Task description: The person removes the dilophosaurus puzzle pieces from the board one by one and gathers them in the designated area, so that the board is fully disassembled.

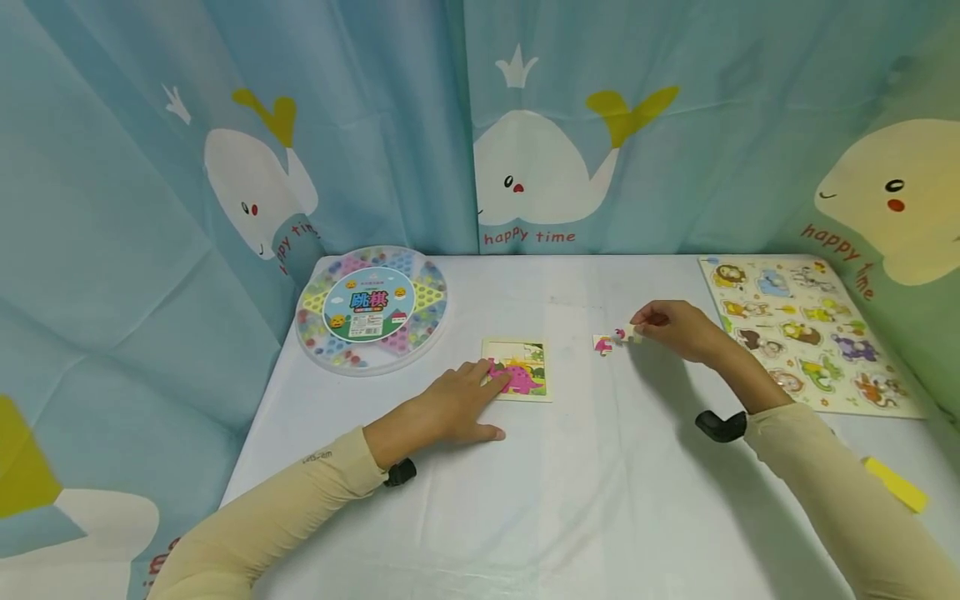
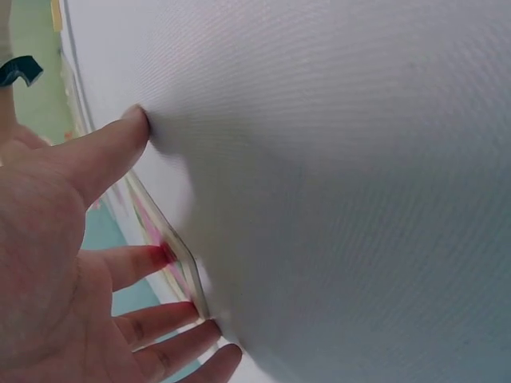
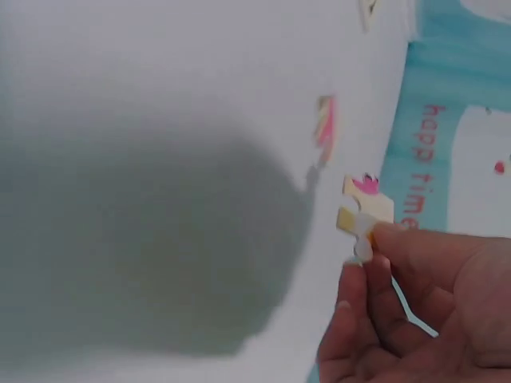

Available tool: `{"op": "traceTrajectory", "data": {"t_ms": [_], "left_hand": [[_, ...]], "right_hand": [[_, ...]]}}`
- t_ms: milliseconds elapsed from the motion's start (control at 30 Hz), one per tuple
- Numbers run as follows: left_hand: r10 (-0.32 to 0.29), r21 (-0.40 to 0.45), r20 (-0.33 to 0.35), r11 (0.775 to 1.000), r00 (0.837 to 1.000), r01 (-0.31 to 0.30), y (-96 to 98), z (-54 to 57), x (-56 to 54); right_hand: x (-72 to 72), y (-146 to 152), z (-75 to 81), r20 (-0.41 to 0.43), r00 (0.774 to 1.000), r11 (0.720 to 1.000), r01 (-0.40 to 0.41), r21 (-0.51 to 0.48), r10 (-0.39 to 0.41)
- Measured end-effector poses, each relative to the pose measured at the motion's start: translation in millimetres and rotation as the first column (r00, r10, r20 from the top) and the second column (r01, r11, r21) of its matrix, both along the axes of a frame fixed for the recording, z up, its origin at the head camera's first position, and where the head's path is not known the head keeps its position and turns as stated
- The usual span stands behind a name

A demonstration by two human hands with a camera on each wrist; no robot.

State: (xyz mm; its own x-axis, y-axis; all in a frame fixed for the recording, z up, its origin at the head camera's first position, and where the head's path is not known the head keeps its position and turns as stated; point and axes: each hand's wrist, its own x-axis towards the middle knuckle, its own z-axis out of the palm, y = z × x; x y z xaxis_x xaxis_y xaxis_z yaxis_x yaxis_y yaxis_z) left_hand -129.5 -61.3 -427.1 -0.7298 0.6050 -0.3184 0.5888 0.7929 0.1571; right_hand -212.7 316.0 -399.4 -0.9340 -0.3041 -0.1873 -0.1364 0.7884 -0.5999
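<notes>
On the surface (image 1: 562, 500), one left hand (image 1: 453, 408), fingers spread, rests on one dinosaur puzzle (image 1: 527, 383); to the right, one right hand (image 1: 680, 329) pinches one piece (image 3: 375, 206) (one loose piece (image 1: 602, 343) lies just left)

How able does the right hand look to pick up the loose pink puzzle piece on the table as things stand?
Probably not straight away: the loose piece lies close by, but the right hand pinches another puzzle piece, which likely needs setting down first.
</notes>
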Motion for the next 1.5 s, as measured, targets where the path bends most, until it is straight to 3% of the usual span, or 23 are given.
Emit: {"op": "traceTrajectory", "data": {"t_ms": [133, 267, 767, 1000, 1267, 1367, 1500], "left_hand": [[-0.006, 0.006, -0.010, 1.000, 1.000, 0.006, -0.9, -0.6, -0.1], [-0.010, 0.012, -0.017, 1.000, 1.000, 0.011, -1.3, -2.3, -0.5], [-0.010, -0.003, -0.022, 1.000, 1.000, 0.010, -1.1, -5.2, -0.8], [-0.007, 0.000, -0.017, 1.000, 1.000, 0.007, -2.6, -5.5, -1.1], [-0.002, 0.014, -0.006, 1.000, 1.000, 0.003, -3.8, -5.8, -1.0], [-0.002, 0.014, -0.006, 1.000, 1.000, 0.002, -4.0, -5.6, -1.4], [-0.005, 0.012, -0.004, 1.000, 1.000, 0.005, -4.1, -5.7, -1.7]], "right_hand": [[0.1, 13, -7.6, 0.089, 0.996, 1.000, -0.007, -0.025, 0.009], [-1.3, 18, -14.7, 0.097, 0.995, 1.000, -0.004, -0.013, 0.005], [-3.5, 1, -24.8, -0.079, 0.996, 0.993, -0.024, 0.112, 0.033], [3.1, -42, -24.3, -0.127, 0.992, 0.996, -0.013, 0.083, 0.024], [23.6, -113, -41.0, -0.316, 0.938, 0.990, -0.137, 0.032, 0.140], [27.8, -131, -44.3, -0.328, 0.931, 0.986, -0.159, 0.041, 0.164], [29.6, -142, -46.9, -0.294, 0.936, 0.980, -0.173, 0.095, 0.193]]}}
